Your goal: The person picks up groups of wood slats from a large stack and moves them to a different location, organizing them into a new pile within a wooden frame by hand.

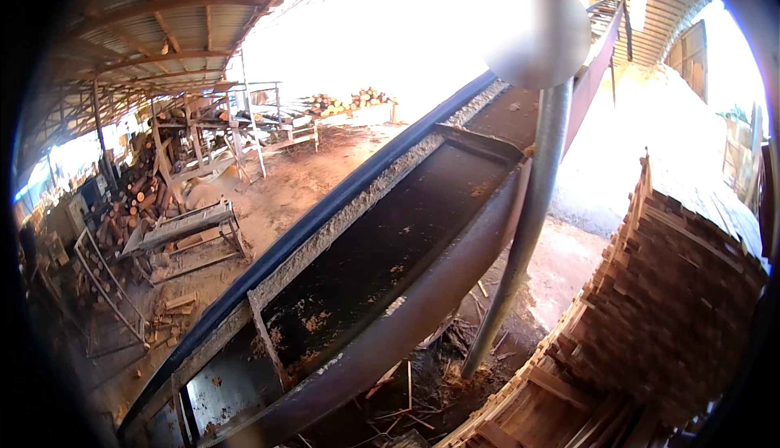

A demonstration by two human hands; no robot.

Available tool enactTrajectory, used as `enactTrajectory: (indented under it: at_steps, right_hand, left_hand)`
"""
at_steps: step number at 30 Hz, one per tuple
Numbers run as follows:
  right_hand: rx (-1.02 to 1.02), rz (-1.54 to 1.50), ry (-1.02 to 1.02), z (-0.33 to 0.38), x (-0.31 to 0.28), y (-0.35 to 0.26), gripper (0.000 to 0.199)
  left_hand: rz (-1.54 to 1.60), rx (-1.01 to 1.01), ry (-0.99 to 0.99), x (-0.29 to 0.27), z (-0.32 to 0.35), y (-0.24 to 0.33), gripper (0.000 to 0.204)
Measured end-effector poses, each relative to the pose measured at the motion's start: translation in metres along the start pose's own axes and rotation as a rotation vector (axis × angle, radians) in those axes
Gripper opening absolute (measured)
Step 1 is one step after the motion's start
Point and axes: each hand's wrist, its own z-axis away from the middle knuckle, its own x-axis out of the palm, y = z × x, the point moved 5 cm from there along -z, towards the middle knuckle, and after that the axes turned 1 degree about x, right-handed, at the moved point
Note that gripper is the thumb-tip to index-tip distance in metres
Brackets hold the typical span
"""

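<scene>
Neither of my hands shows in the head view. A long conveyor trough (382,229) with a dark belt runs diagonally from the lower left up to the upper right. Sawdust and small wood bits lie scattered on its belt. Metal crossbars (479,141) span the trough at intervals. A grey metal post (520,253) stands upright against its right side. Part of the upper view, around the top of that post, is blurred out.
Stacked sawn boards (666,285) rise at the right. Wood scraps (406,399) litter the ground under the conveyor. Logs (138,204) are heaped at the left, near a metal frame table (183,233). A pale sawdust mound (650,115) lies at the back right.
</scene>
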Motion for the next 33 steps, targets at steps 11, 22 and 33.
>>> enactTrajectory:
  at_steps: [11,22,33]
  right_hand:
    - [0.197,-0.081,0.107,-0.004,-0.012,0.205,0.087]
    - [0.710,-0.216,0.334,-0.010,0.041,0.328,0.102]
    - [0.770,-0.177,0.302,-0.005,0.042,0.361,0.086]
  left_hand:
    - [-0.236,-0.201,-0.456,0.023,-0.107,0.062,0.063]
    - [-0.486,0.125,-0.598,0.122,-0.295,0.177,0.057]
    - [0.385,-0.149,-0.294,0.262,-0.436,0.169,0.052]
